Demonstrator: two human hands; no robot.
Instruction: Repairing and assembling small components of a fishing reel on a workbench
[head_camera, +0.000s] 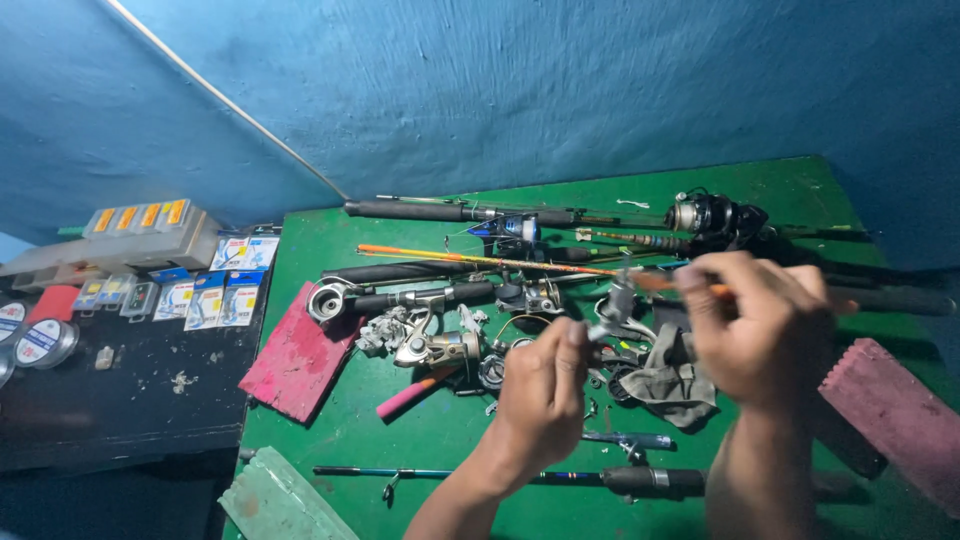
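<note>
Possible to drop small parts: left hand (540, 385) raised over the middle of the green tabletop (800, 190), grip pinched shut on a small metal reel part (612, 312); right hand (755, 325) beside it, grip closed around a thin orange tool (650, 280), its tip touching the part. Risk of a slip if the pinch loosens, with the piece falling among loose reels (430, 345) and the grey cloth (675, 385) below, hard to find there. Risk also of catching a rod (460, 212) near the far edge.

Containers, left to right: on the dark side shelf (120, 400), line spools (40, 342); a grey plastic box (130, 240) with orange compartments, content not clear; flat hook packets (215, 295).
</note>
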